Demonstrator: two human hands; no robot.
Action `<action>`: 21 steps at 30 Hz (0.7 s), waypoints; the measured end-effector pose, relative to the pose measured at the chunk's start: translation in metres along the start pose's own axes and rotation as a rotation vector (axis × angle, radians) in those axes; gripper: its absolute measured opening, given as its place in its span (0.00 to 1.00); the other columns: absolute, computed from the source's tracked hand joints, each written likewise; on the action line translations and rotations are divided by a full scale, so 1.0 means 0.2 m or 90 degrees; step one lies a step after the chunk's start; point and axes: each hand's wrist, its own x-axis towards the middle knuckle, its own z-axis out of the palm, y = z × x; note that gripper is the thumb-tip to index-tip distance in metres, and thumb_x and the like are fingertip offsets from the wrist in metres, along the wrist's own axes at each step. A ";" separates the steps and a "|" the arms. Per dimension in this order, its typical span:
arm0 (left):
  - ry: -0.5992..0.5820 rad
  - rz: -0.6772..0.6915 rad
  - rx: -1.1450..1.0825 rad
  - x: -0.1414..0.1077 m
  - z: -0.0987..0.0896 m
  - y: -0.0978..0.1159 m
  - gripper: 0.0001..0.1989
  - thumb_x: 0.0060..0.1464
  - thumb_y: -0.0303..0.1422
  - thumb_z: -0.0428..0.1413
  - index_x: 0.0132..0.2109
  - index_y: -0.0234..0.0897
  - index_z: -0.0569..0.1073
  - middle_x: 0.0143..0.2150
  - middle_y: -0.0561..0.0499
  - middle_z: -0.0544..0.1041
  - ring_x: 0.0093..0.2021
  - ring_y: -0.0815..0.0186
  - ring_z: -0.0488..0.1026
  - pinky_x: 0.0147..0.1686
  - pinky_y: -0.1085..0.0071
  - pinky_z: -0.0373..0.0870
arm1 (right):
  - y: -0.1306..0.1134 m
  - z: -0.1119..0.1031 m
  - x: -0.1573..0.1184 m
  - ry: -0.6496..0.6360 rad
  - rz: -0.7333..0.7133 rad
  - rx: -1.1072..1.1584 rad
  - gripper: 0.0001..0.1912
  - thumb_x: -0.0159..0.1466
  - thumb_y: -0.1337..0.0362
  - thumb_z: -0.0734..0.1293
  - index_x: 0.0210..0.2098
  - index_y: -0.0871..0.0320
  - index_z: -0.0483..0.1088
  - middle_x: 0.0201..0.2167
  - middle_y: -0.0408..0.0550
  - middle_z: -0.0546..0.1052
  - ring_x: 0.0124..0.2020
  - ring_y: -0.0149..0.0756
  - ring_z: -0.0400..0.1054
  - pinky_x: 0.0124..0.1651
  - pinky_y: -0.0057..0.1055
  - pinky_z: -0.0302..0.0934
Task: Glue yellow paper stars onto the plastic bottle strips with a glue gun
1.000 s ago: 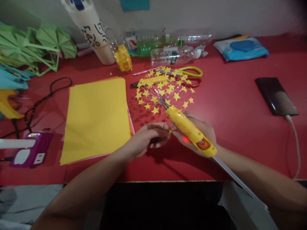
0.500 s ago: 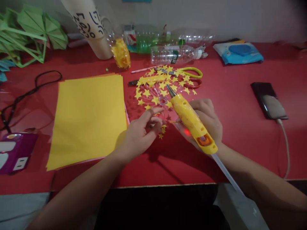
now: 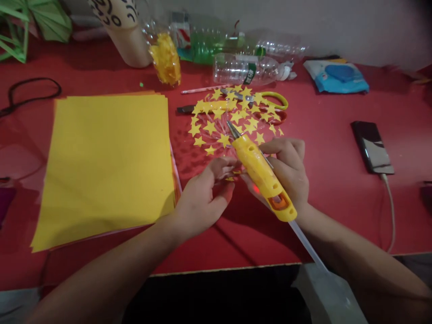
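My right hand (image 3: 288, 168) is wrapped round a yellow hot glue gun (image 3: 263, 173), its metal nozzle pointing up and away. A clear glue stick (image 3: 312, 249) sticks out of the back, and a red light glows under the gun. My left hand (image 3: 202, 198) is curled close beside it, with small yellow paper stars (image 3: 230, 178) at its fingers; the exact grip is partly hidden. Just beyond the hands lies a clear plastic piece with thin strips, tipped with many yellow stars (image 3: 210, 128). The nozzle hides part of it.
A stack of yellow paper (image 3: 108, 157) lies at left. Scissors (image 3: 275, 100), a dark-tipped yellow tool (image 3: 185, 109) and a pencil (image 3: 202, 89) lie behind the stars. Plastic bottles (image 3: 232, 69), a cup (image 3: 130, 45) and a wipes pack (image 3: 340, 76) line the back; a phone (image 3: 373, 146) is at right.
My left fingers have come down around the small stars that showed below them before. The glue gun has shifted slightly left and down in view. The camera view has turned a little.
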 end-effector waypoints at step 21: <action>-0.053 -0.006 0.100 0.01 -0.02 0.06 0.17 0.56 0.29 0.48 0.53 0.38 0.69 0.48 0.47 0.80 0.46 0.59 0.79 0.48 0.62 0.75 | 0.00 0.02 -0.01 0.008 0.038 -0.028 0.08 0.65 0.64 0.64 0.28 0.53 0.67 0.35 0.47 0.73 0.40 0.41 0.62 0.43 0.41 0.59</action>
